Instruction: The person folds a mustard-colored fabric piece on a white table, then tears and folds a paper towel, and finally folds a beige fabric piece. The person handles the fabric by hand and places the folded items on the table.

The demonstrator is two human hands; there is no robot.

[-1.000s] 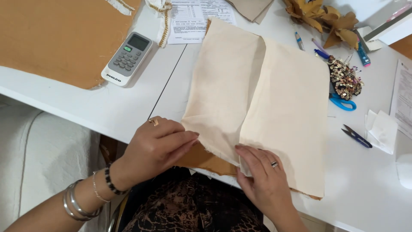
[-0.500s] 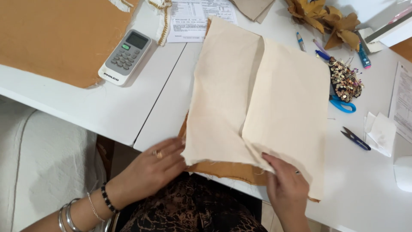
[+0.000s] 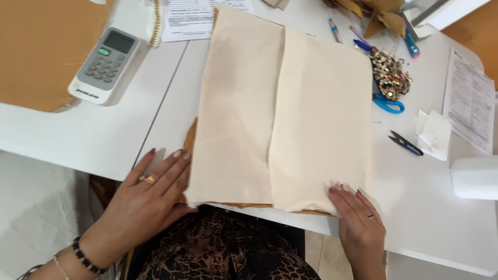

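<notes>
the cream fabric (image 3: 282,114) is laid flat across the middle of the frame on the white table (image 3: 93,140), folded so that two panels meet along a vertical line down its centre. its lower edge reaches the near edge of the table, and a thin strip of brown material (image 3: 189,142) is seen poking out from under its left and bottom edges. the left hand (image 3: 150,192) is placed at the lower left corner of the fabric, its fingers spread and lying flat, with the fingertips touching the fabric's left edge and the palm hanging just off the table. nothing is pinched by it; a ring is worn on one finger and a dark bead bracelet on the wrist. the right hand (image 3: 358,220) is pressed palm-down at the lower right corner, fingers extended and slightly apart, the fingertips resting on the fabric's bottom edge. nothing is gripped by this hand either.

at the upper left of the frame a grey remote control (image 3: 104,65) is set beside a large brown sheet (image 3: 44,49). printed papers (image 3: 189,18) are seen along the top edge. to the right of the fabric, blue-handled scissors (image 3: 386,101) lie partly under a heap of gold sequins (image 3: 389,75), and small dark thread snips (image 3: 405,143) lie just below them, near a folded white tissue (image 3: 433,134). a further printed sheet (image 3: 469,98) is placed at the far right. a dark patterned garment (image 3: 223,251) is seen on the lap at the bottom of the frame.
</notes>
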